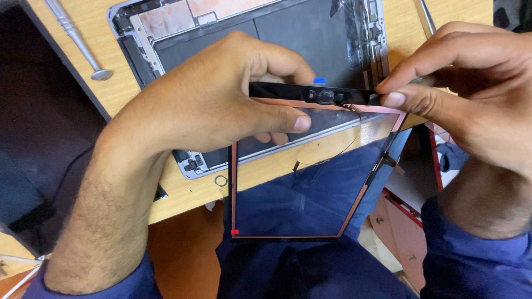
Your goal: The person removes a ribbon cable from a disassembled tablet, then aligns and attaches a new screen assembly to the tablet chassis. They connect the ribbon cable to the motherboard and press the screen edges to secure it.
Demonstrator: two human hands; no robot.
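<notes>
I hold a clear tablet touch-glass panel [299, 182] with a pink-copper border and black top bezel above my lap. My left hand [216, 99] grips its top left edge, thumb on the front of the glass. My right hand [465, 83] pinches the top right corner of the bezel, near a thin metal tool [426, 19] that runs up past my fingers. A round button part [325, 97] sits in the middle of the black bezel. A thin black cable [343, 149] dangles behind the glass.
An opened tablet body [166, 33] with black batteries lies on the wooden desk [122, 88]. A metal spudger [77, 41] rests at the upper left. A small ring [221, 180] lies near the desk edge. Pink drawers [402, 221] stand at the lower right.
</notes>
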